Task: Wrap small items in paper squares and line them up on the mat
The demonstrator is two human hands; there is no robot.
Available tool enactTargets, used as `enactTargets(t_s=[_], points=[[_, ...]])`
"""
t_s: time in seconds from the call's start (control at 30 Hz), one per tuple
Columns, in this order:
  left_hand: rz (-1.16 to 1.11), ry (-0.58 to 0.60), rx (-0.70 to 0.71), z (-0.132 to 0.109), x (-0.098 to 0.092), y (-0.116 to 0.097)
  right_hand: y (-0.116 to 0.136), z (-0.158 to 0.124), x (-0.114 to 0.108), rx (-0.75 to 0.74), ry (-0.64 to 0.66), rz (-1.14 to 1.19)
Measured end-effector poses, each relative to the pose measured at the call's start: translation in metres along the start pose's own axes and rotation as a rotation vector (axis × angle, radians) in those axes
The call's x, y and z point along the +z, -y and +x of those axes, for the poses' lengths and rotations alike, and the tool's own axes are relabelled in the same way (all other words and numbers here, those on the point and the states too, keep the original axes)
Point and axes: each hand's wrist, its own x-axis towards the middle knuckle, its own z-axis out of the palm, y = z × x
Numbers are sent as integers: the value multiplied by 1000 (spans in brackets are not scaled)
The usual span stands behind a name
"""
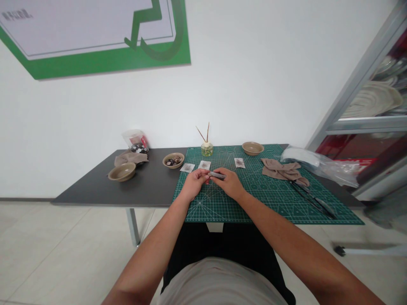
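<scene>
My left hand point(194, 184) and my right hand point(232, 183) meet over the green cutting mat point(267, 207). In my right hand is a short grey stick, thick as a marker point(217, 175), its tip pointing left. The fingers of my left hand pinch together at that tip; whether they grip the stick or some small piece is too small to tell. Just beyond my hands lie small white squares with a dark print: one at the left point(187, 167), one in the middle point(204, 164) and one to the right point(239, 162).
A beige bowl of small brownish pieces point(173, 166) stands left of the mat. Other bowls sit at far left point(121, 173) and back right point(252, 148). Around them are a reed diffuser point(207, 149), brown cloth point(281, 169), a long black tool point(313, 199) and a plastic bag point(322, 165).
</scene>
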Motion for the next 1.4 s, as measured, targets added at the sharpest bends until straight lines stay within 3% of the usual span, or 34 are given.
enactTargets(t_s=[0.63, 0.9, 1.1, 1.4], points=[[-97, 19, -5, 2, 0, 5, 3, -1, -2, 33, -32, 14], [-120, -73, 5, 2, 1, 3, -1, 2, -3, 129, -84, 53], [22, -40, 16, 2, -2, 10, -2, 2, -2, 132, -23, 57], [23, -80, -34, 1, -2, 7, -6, 2, -3, 143, 36, 97]])
